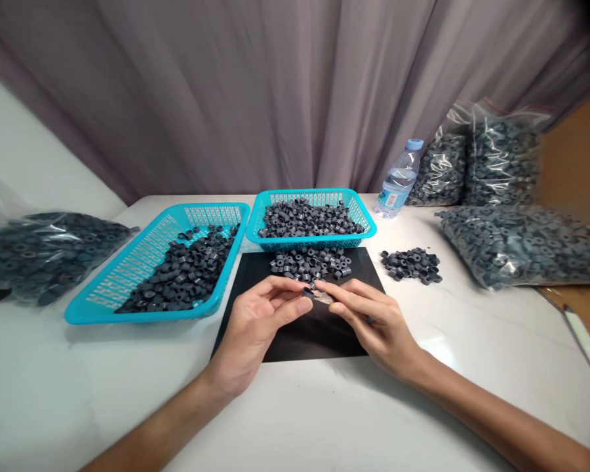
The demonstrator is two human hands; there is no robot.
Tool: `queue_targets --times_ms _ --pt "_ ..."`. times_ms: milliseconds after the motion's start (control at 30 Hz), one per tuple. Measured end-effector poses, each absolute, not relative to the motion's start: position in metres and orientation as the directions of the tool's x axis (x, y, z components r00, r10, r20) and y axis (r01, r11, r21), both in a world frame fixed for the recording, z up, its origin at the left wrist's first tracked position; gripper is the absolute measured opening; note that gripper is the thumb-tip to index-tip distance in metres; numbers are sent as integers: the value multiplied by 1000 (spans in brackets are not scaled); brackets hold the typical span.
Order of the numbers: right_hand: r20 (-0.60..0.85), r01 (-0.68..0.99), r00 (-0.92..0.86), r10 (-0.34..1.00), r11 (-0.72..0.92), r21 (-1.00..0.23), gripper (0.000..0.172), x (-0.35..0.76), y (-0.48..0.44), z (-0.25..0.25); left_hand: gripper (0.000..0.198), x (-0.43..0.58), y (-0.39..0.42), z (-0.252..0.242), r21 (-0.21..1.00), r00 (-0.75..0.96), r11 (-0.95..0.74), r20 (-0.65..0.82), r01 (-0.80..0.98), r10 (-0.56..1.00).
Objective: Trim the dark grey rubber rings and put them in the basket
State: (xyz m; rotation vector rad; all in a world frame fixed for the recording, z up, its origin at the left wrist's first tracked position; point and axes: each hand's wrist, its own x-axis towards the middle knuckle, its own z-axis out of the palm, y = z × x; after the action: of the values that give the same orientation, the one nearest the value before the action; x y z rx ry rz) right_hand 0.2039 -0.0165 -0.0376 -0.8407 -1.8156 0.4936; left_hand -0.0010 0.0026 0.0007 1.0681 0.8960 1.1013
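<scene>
Between the thumb and fingertips of my left hand [255,321] is a small dark grey ring-shaped piece [307,293]. My right hand [381,321] pinches a small, thin, pale thing [323,297], whose kind I cannot make out, and its fingertips come close to the ring-shaped piece. Both hands are over a black mat [299,344]. Just beyond the fingers, a pile of similar dark grey pieces [312,262] lies on the mat, against the front of a blue basket [255,229] that holds many more.
A second blue basket [86,308] of dark pieces stands at left, near a filled clear bag [63,246]. To the right are a loose heap of pieces [412,265], a water bottle [400,178], a lying bag [526,242] and upright bags [502,154]. A grey curtain [216,92] hangs behind.
</scene>
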Motion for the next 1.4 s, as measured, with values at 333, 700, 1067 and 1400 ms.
queue_targets --times_ms 333,700,1067,1400 --pt "568 326 -92 818 563 -759 36 202 -19 -34 19 -1 2 0 978 207 82 -41 -192 978" --pt "180 18 -51 982 181 -983 26 193 -25 -25 18 0 2 -4 990 228 11 22 -142 973" --pt "111 -40 -161 981 106 -994 33 190 -30 -25 10 3 -7 -10 965 263 -262 249 15 932" --pt "88 -49 -205 975 79 -996 33 190 -25 -29 9 0 -8 -11 879 331 -423 340 220 880"
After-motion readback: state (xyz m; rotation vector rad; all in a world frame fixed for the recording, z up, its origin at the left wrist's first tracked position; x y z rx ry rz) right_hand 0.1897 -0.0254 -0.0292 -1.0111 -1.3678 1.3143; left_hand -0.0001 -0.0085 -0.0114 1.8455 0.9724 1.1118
